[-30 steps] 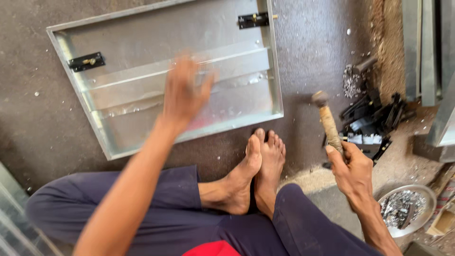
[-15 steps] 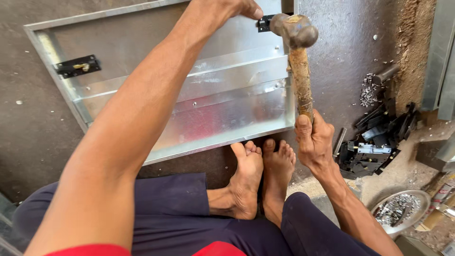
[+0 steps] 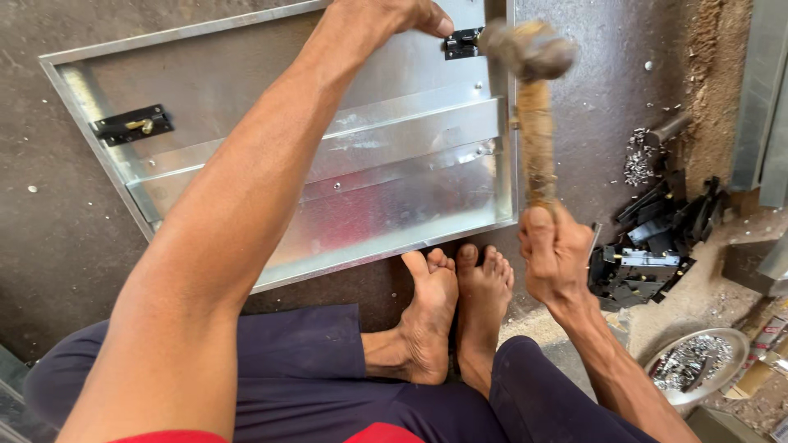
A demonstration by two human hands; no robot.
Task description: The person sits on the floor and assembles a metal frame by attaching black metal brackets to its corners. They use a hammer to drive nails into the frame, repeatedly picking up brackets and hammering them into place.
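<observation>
Hammer head (image 3: 529, 49) motion-blurred; left hand (image 3: 386, 16) perhaps partly cropped.

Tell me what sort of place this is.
Probably a small metal workshop, worked on the floor: a galvanised sheet-metal panel with black latches, a hammer in the right hand, and a pile of black hardware.

A: Any signs or screens in view?
B: No signs or screens seen.
A: Packages?
B: Possibly one. A carton (image 3: 759, 365) at the right edge, low, just beside a metal bowl (image 3: 669, 392) of small silvery parts. Boxy shape, tan with some red and white. Cut off by the frame.
A: A label on it?
B: Cannot tell; too small and blurred.
A: Anything else of the kind?
B: Nothing else identifiable.
</observation>
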